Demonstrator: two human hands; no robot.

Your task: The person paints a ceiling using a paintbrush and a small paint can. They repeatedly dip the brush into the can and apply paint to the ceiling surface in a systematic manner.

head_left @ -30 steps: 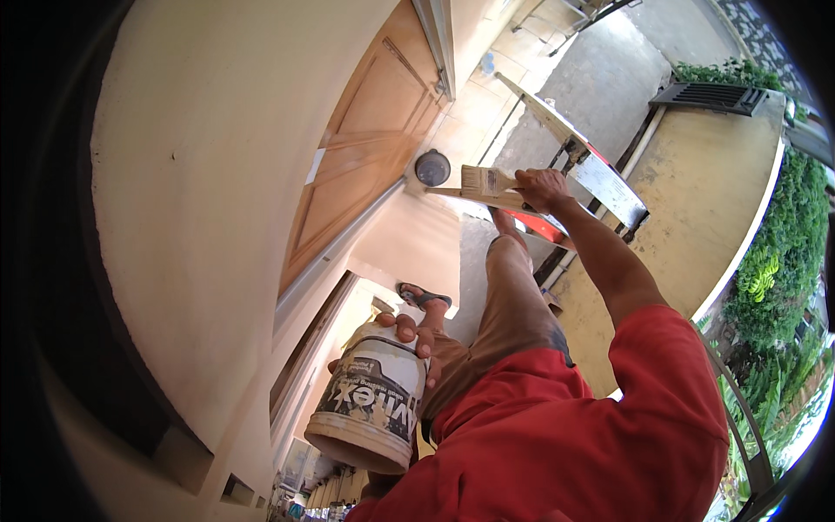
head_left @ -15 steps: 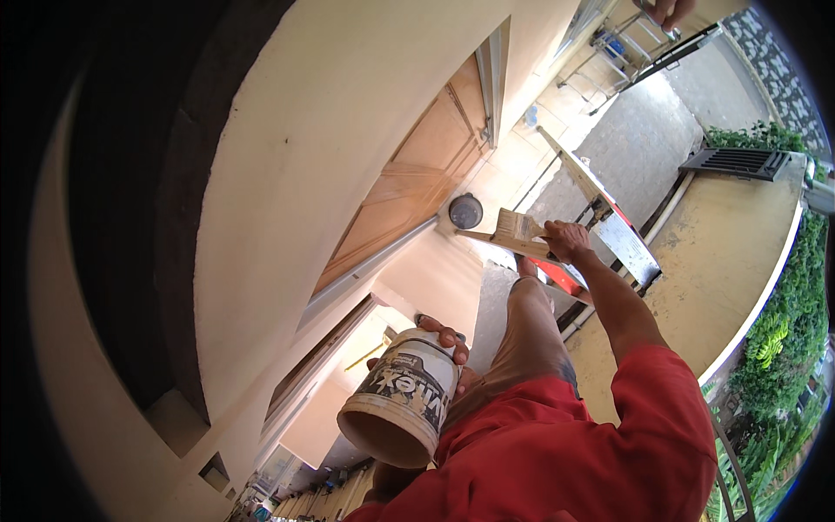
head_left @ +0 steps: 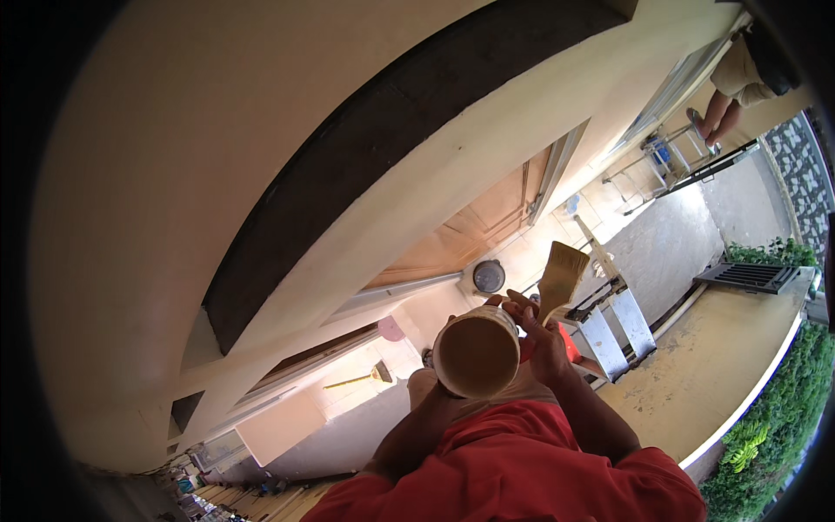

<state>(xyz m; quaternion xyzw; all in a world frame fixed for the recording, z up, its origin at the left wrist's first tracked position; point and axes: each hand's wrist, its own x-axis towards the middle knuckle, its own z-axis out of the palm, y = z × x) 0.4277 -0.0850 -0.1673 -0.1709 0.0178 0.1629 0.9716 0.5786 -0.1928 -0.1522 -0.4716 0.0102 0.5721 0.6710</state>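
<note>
In front of my chest, a white paint bucket is tilted with its open mouth toward me, and its inside is coated pale. My left hand holds it from behind and below, with most of the fingers hidden by the bucket. At the bucket's right side, my right hand is closed round the handle of a wide paintbrush, its paint-covered bristles pointing up. Fingers of this hand also lie against the bucket's rim.
A stepladder with metal and red parts stands below, right of my hands. A dark bucket sits on the tiles by the wooden door. At the far right, a person stands on another ladder. A dark ledge curves along the wall.
My right hand has brought the paintbrush back from reaching ahead to the bucket's side. The bucket has risen to the right and tipped toward me. My view has swung round.
</note>
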